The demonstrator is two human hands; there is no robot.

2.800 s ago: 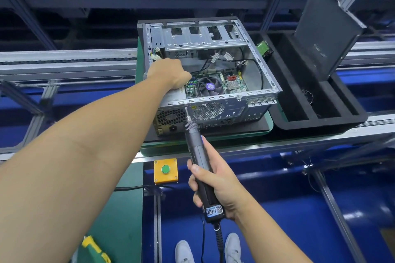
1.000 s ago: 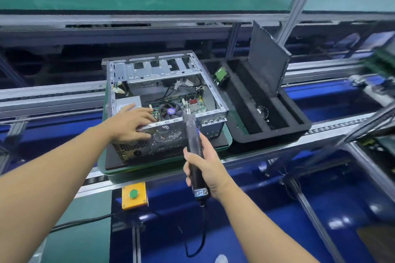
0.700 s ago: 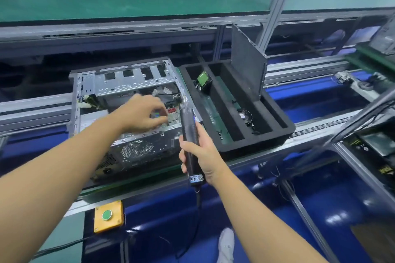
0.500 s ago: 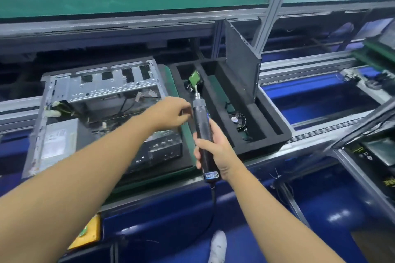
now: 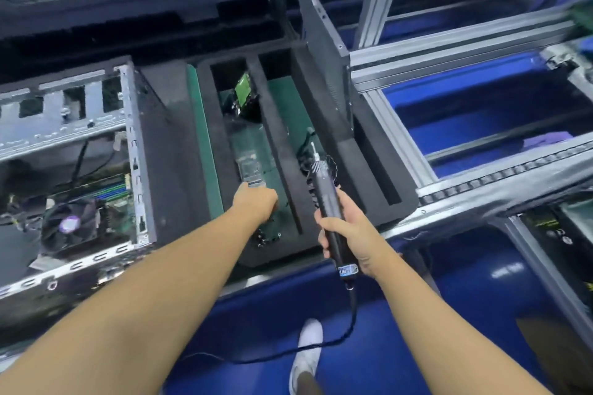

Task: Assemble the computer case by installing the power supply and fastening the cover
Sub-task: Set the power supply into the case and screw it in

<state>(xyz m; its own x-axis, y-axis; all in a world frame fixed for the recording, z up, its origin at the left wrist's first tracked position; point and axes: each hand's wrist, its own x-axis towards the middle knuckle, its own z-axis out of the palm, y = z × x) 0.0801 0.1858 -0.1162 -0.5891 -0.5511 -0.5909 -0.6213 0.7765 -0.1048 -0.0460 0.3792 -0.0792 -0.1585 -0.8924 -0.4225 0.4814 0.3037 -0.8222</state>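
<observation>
Over foam tray (image 5: 378,170): two hands, one screwdriver (image 5: 330,212) (right-held).

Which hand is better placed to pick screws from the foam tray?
Left. The left hand is already down in the foam tray compartment, and the right hand is full, gripping the electric screwdriver.

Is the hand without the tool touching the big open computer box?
Apart. In the head view, the left hand is down in the black foam tray, with the tray's wall and a green strip between it and the open computer case.
</observation>
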